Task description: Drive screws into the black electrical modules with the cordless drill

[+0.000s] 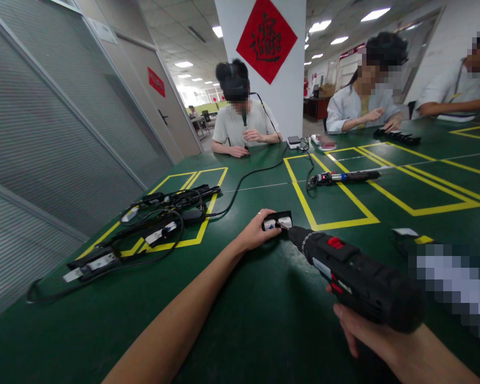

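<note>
Head view, work surface: dark green matte tabletop (264,330) marked with yellow tape rectangles (336,213).
Head view, workpiece: small black plastic rectangular part with white insert (279,220), lying flat on the tabletop just left of the nearest yellow rectangle.
Head view, left hand (255,232): arm stretched forward, bare forearm, palm down; fingers closed around the left edge of the small black part, pinning it to the surface. Ring on one finger.
Head view, tool: black cordless power screwdriver with red switch and textured chuck (344,272); tip meets the right end of the small black part.
Head view, right hand (358,333): wrapped under the tool's grip from below, fingers curled, clamped on it.
Head view, left side of the tabletop: several black elongated plastic units with white labels and looped black cables (152,224), lying inside and across a yellow rectangle.
Head view, far side: second slim black screwdriver with red band (344,177), lying unattended; three seated people at the table's far edge.
</note>
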Demonstrator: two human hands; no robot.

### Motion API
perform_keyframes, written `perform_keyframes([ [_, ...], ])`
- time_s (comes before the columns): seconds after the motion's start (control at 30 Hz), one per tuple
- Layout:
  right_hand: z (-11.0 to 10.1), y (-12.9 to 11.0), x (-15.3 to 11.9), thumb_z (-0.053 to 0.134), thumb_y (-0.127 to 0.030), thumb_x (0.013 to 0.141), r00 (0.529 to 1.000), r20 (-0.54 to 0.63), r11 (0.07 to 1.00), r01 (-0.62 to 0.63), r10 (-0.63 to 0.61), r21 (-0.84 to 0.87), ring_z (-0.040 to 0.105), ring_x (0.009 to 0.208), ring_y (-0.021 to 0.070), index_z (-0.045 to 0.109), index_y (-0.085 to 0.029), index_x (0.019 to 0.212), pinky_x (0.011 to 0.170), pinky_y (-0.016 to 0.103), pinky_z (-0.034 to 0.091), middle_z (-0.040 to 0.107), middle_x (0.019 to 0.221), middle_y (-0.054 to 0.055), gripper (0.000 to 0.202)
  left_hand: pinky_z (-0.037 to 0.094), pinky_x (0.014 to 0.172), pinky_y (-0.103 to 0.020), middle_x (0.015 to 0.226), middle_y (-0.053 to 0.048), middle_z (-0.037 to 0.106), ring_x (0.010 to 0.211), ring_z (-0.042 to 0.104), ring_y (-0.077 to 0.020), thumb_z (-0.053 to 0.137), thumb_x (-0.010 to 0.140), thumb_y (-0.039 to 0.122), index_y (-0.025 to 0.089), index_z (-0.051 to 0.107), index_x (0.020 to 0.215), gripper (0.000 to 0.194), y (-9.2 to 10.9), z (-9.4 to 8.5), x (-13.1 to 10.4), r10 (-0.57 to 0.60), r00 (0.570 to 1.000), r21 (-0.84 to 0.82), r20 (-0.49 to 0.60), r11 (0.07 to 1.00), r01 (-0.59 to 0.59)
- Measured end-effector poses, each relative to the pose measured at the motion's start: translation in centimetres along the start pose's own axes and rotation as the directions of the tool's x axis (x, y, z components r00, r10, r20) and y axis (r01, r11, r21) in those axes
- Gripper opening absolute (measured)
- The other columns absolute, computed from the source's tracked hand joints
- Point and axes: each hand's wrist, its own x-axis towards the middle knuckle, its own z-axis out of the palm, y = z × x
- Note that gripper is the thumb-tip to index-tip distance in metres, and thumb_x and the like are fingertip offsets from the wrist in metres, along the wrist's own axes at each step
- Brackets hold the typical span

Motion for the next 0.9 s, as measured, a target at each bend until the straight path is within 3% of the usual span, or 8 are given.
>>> perform_keyframes([
  [0.13,0.8,0.8,0.1,0.048,-0.046,0.081,0.998,-0.063,1.000,-0.002,0.003,0.027,0.058,0.053,0.0178,0.054,-0.026,0.054,0.055,0.031,0.047,0.061,0.055,0.001,0.035,0.047,0.082,-0.034,0.102,-0.006,0.057,0.091,0.056,-0.0197,0.065,0.075,0.038,0.020,0.049,0.118,0.049,0.0,0.0,0.0,0.001,1.000,-0.005,-0.003,1.000,-0.001],
  [0.23,1.5,2.4,1.0,0.049,-0.043,0.082,0.999,-0.046,0.996,0.001,0.003,0.084,0.058,0.048,0.0174,0.063,-0.025,0.088,0.053,0.031,0.047,0.059,0.050,-0.002,0.024,0.047,0.081,-0.034,0.102,-0.005,0.057,0.090,0.056,-0.0194,0.064,0.075,0.037,0.019,0.049,0.117,0.048,0.1,0.0,0.0,-0.003,1.000,-0.008,-0.004,1.000,0.003],
  [0.33,1.9,4.0,1.9,0.049,-0.043,0.084,0.998,-0.034,0.994,0.057,-0.054,0.091,0.055,0.041,0.0164,0.058,-0.022,0.111,0.055,0.033,0.047,0.056,0.043,-0.006,0.036,0.047,0.082,-0.033,0.102,-0.005,0.057,0.090,0.056,-0.0193,0.065,0.075,0.037,0.019,0.049,0.117,0.048,0.1,0.0,0.0,0.003,1.000,-0.005,-0.001,1.000,-0.003],
  [0.4,2.0,4.5,2.2,0.048,-0.045,0.084,0.997,-0.029,0.994,0.078,-0.077,0.073,0.056,0.041,0.0163,0.060,-0.022,0.105,0.057,0.033,0.047,0.057,0.043,-0.005,0.034,0.047,0.082,-0.033,0.103,-0.005,0.057,0.091,0.056,-0.0193,0.065,0.075,0.038,0.019,0.049,0.117,0.049,0.0,0.0,0.0,0.009,1.000,0.000,-0.003,1.000,-0.009],
  [0.5,1.9,4.4,2.2,0.046,-0.045,0.085,0.997,-0.025,0.997,0.072,-0.071,0.016,0.058,0.045,0.0166,0.064,-0.023,0.074,0.063,0.035,0.048,0.058,0.044,-0.003,0.030,0.047,0.082,-0.033,0.103,-0.005,0.057,0.091,0.056,-0.0194,0.065,0.075,0.038,0.020,0.049,0.117,0.048,-0.2,0.1,0.0,0.014,1.000,0.005,-0.008,1.000,-0.014],
  [0.67,1.6,3.6,1.7,0.050,-0.045,0.083,0.997,-0.024,0.997,0.071,-0.072,-0.040,0.059,0.047,0.0164,0.047,-0.025,0.040,0.062,0.033,0.050,0.058,0.042,0.000,0.048,0.047,0.081,-0.032,0.102,-0.005,0.058,0.090,0.057,-0.0191,0.066,0.074,0.037,0.019,0.049,0.116,0.049,-0.4,0.2,0.1,-0.006,1.000,-0.002,-0.016,1.000,0.006],
  [0.8,1.8,4.0,1.7,0.051,-0.046,0.082,0.996,-0.058,0.998,0.070,-0.070,0.003,0.062,0.050,0.0172,0.053,-0.026,0.045,0.064,0.032,0.051,0.057,0.042,-0.001,0.043,0.047,0.080,-0.032,0.103,-0.005,0.058,0.090,0.057,-0.0189,0.065,0.074,0.037,0.020,0.049,0.118,0.049,-0.3,0.2,0.1,-0.006,1.000,-0.011,-0.003,1.000,0.006],
  [0.9,1.9,4.2,1.9,0.049,-0.046,0.082,0.996,-0.069,0.998,0.061,-0.059,0.028,0.060,0.048,0.0181,0.063,-0.025,0.072,0.068,0.036,0.050,0.055,0.041,-0.003,0.027,0.047,0.080,-0.032,0.102,-0.005,0.058,0.089,0.057,-0.0186,0.065,0.074,0.038,0.020,0.049,0.117,0.049,-0.3,0.1,0.1,-0.001,1.000,-0.008,-0.006,1.000,0.001],
])
